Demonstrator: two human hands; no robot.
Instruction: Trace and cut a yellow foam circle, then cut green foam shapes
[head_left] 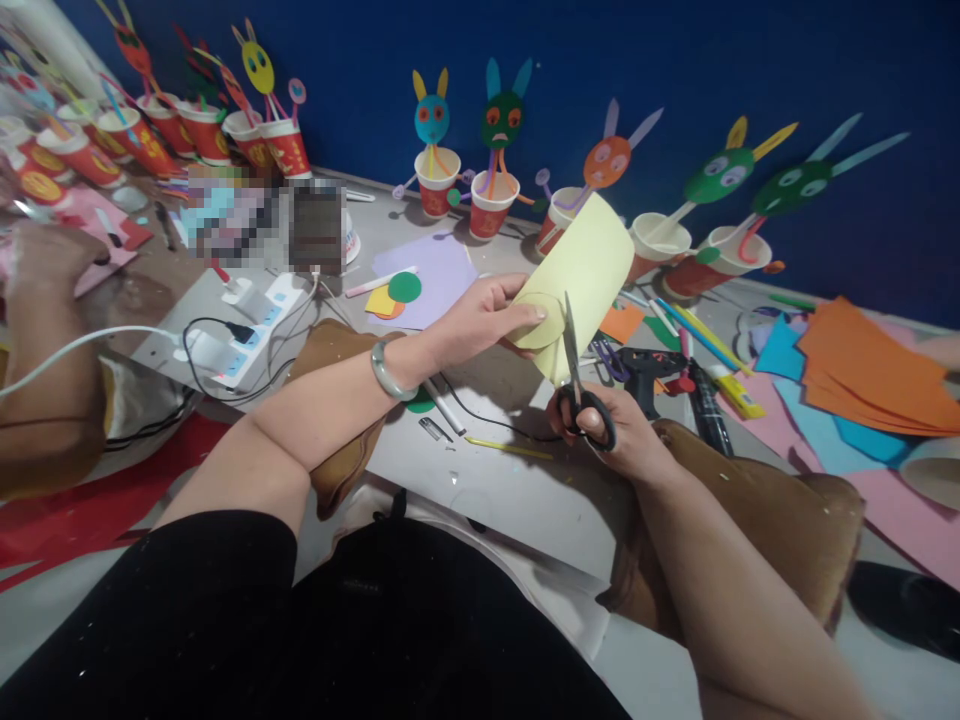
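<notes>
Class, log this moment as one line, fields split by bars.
left hand: holding pale yellow paper | right hand: holding black-handled scissors, blades at paper | nearby: glue gun, lilac sheet

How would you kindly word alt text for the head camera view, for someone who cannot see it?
A person's left hand holds pale yellow paper while the right hand holds black-handled scissors to it. Behind, a row of red paper cups with colourful figures stands along a blue wall.

Yellow sheet (592, 255) seen as smooth, matt paper; scissors (576, 386) tagged metal-bladed, plastic-handled; bangle (384, 374) marked glossy; glue gun (646, 372) logged plastic.
</notes>
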